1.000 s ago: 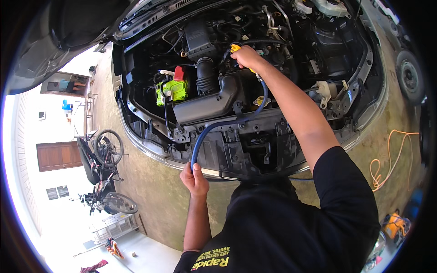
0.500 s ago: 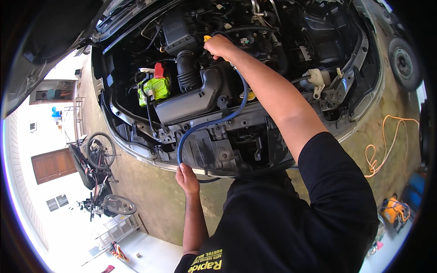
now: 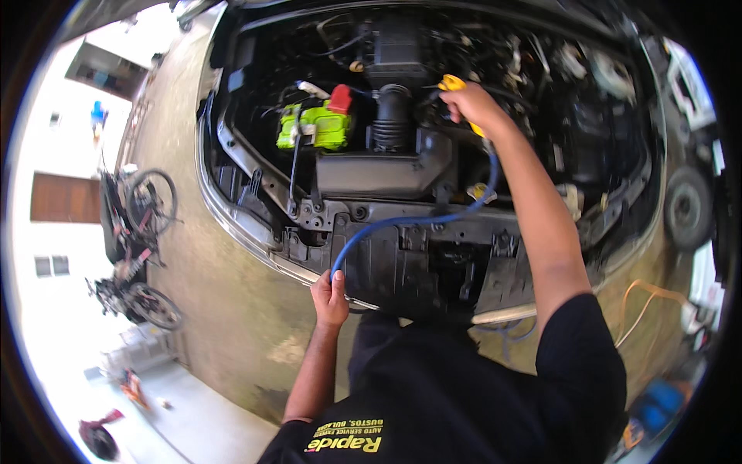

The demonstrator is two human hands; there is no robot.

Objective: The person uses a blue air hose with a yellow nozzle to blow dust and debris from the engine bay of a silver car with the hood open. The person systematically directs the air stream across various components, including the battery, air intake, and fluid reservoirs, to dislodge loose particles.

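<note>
My right hand is wrapped round a yellow blow gun over the open engine bay, its head showing past my fingers. A blue hose runs from the bottom of its handle and curves across the front panel of the bay. At the front edge of the car, my left hand is closed on this hose, with the thumb lying along it. Left of the blow gun stand the black air intake duct and the bright green battery with a red terminal cover.
A yellow cap sits beside the hose. Bicycles stand on the floor at the left. Over at the right are a wheel and an orange cord. More blue hose hangs below the front edge.
The view has shifted, so the engine bay sits farther right and more level. Both hands keep their hold; the blow gun's yellow handle shows more now.
</note>
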